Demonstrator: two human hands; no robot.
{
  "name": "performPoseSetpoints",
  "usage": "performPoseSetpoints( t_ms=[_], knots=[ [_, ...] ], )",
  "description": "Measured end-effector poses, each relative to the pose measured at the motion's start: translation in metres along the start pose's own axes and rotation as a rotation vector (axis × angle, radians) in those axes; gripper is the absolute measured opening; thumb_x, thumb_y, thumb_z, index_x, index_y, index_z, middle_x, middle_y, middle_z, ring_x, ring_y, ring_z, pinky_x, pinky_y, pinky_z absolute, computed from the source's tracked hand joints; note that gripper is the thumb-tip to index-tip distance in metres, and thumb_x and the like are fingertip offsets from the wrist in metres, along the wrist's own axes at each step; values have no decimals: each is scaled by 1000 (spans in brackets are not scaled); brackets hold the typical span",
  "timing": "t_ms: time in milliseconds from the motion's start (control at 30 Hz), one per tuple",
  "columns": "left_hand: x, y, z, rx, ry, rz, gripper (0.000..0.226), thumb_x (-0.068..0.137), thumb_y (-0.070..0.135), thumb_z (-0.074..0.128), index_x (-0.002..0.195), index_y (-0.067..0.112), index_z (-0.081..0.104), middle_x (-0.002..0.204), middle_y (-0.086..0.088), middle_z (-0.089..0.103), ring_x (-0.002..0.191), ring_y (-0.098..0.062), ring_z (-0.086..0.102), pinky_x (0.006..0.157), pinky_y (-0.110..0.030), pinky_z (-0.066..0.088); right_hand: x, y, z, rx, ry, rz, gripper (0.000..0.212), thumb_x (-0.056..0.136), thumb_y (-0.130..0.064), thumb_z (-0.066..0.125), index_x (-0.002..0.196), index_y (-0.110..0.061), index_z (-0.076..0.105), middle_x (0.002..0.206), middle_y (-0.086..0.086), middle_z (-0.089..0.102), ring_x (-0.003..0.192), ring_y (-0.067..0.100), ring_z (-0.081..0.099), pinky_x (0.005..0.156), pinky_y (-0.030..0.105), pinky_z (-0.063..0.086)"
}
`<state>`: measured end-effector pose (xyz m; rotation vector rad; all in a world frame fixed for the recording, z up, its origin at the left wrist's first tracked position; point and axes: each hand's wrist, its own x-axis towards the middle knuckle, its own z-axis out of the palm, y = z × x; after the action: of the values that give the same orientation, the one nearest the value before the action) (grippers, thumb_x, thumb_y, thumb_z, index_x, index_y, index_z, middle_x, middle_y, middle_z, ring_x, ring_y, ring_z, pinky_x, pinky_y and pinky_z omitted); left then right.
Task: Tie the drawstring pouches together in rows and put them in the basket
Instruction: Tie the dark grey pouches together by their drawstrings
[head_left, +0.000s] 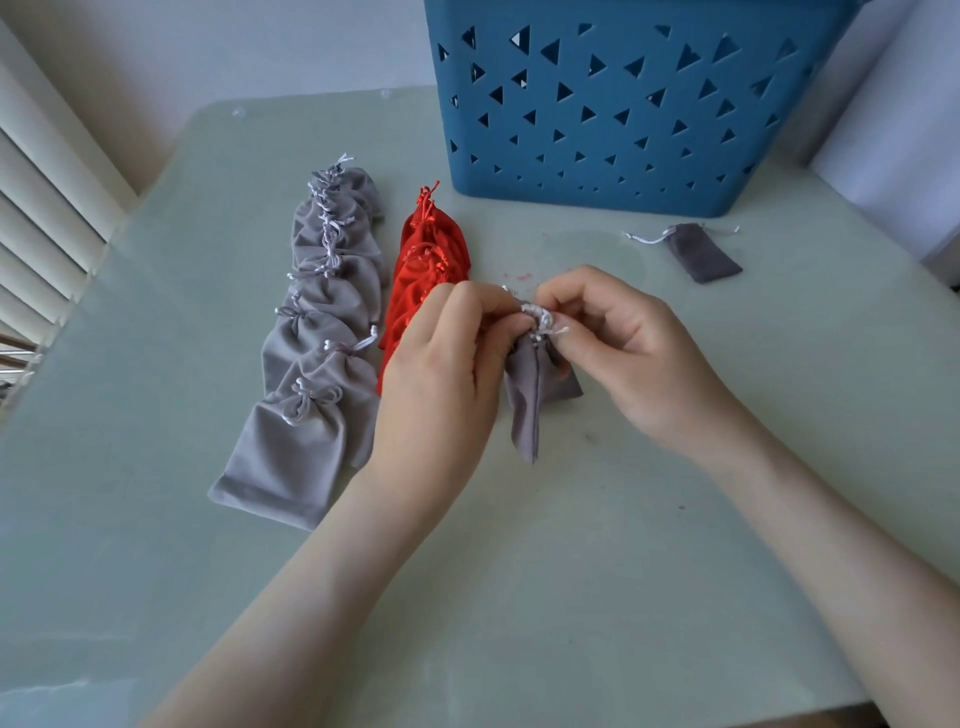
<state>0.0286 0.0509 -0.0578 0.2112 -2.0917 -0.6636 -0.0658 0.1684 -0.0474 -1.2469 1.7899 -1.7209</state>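
My left hand and my right hand meet at the middle of the table and pinch the white drawstring at the gathered neck of small grey pouches, which hang down between them. A row of light grey pouches tied together lies to the left. Beside it lies a row of red pouches, partly hidden by my left hand. One loose dark grey pouch lies at the right, near the blue basket.
The blue basket with triangular holes stands at the back of the pale green table. White slatted blinds run along the left. A white surface stands at the right edge.
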Motion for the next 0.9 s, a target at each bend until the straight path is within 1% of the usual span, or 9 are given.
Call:
performPoseSetpoints(
  t_ms=[100, 200, 333, 433, 500, 600, 667, 800, 900],
  knots=[
    [-1, -4, 0, 19, -19, 54, 15, 94, 13, 51, 90, 3, 62, 81, -11, 59, 76, -19, 52, 67, -23, 40, 0, 0, 0, 60, -20, 16, 15, 93, -9, 49, 90, -20, 59, 75, -6, 57, 67, 3, 53, 64, 13, 46],
    [1, -8, -1, 46, -69, 160, 12, 98, 18, 44, 95, 11, 54, 79, -12, 56, 72, -25, 51, 65, -30, 41, 0, 0, -1, 70, -29, 24, 13, 93, -12, 51, 92, -20, 60, 78, -3, 57, 72, 6, 51, 69, 15, 44],
    [4, -11, -3, 132, -95, 276, 25, 96, 12, 44, 82, -1, 60, 72, -14, 53, 68, -25, 42, 63, -34, 38, 1, 1, -2, 84, -31, 43, 12, 94, -13, 51, 92, -19, 62, 79, -7, 58, 76, 8, 51, 72, 16, 44],
    [5, -12, -3, 186, -87, 309, 25, 94, 9, 46, 77, -1, 60, 69, -13, 53, 66, -25, 41, 63, -38, 39, 1, 3, -1, 71, -15, 54, 9, 92, -16, 55, 89, -21, 62, 80, -3, 59, 80, 12, 53, 75, 20, 45],
    [4, -14, -2, 193, -84, 310, 24, 95, 10, 47, 77, 0, 60, 68, -13, 54, 65, -27, 45, 63, -41, 41, 1, 2, 0, 82, -9, 60, 7, 92, -17, 57, 89, -21, 62, 80, -2, 60, 78, 10, 54, 72, 18, 46],
    [1, -13, -1, 167, -56, 265, 29, 98, 16, 45, 80, 0, 62, 71, -12, 57, 66, -27, 49, 64, -39, 43, 1, -1, 0, 134, -15, 67, 6, 91, -16, 56, 87, -18, 60, 75, -8, 62, 71, 3, 56, 66, 13, 46],
    [0, -12, 0, 148, -27, 224, 32, 99, 19, 43, 83, -1, 63, 73, -12, 58, 68, -25, 49, 65, -36, 43, 1, -2, 0, 139, -21, 69, 11, 94, -12, 53, 87, -17, 60, 74, -7, 61, 69, 3, 55, 64, 13, 46],
    [-2, -9, 1, 133, -25, 195, 26, 98, 16, 46, 91, -3, 62, 78, -14, 59, 72, -25, 49, 69, -32, 42, 0, -2, 0, 137, -37, 62, 21, 96, -5, 48, 87, -20, 60, 73, -7, 61, 66, 4, 54, 63, 13, 45],
    [-2, -9, 0, 97, -25, 174, 20, 98, 16, 46, 97, 1, 59, 83, -12, 60, 77, -22, 51, 72, -29, 42, 1, -3, 0, 136, -30, 65, 18, 97, -6, 49, 89, -18, 60, 75, -5, 61, 71, 5, 54, 65, 13, 45]
  ],
)
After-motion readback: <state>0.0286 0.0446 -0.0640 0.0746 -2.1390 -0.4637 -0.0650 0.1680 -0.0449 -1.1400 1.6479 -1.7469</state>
